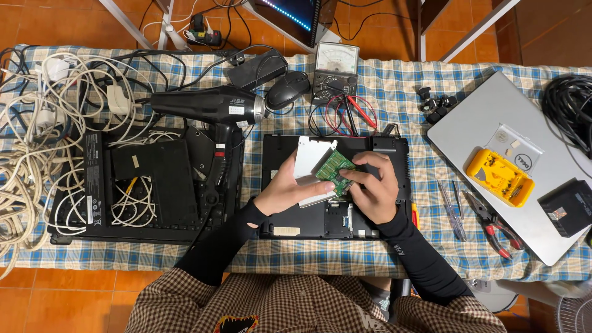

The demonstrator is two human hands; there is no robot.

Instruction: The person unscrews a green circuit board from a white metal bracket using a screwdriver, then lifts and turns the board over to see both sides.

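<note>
My left hand (285, 185) holds a flat silver metal drive case (312, 159) tilted above an opened black laptop base (394, 154). My right hand (372, 188) grips a small green circuit board (337, 169) that lies against the silver case. Both hands hover over the middle of the laptop base, whose underside is exposed. Black sleeves cover both forearms.
A black hair dryer (213, 106), a mouse (287, 89) and an analog multimeter (334, 69) with red and black leads lie behind. Left: another open laptop (92, 185) and tangled white cables (28, 154). Right: silver laptop lid (487, 117), yellow screw box (499, 176), pliers (490, 222), tweezers (453, 213).
</note>
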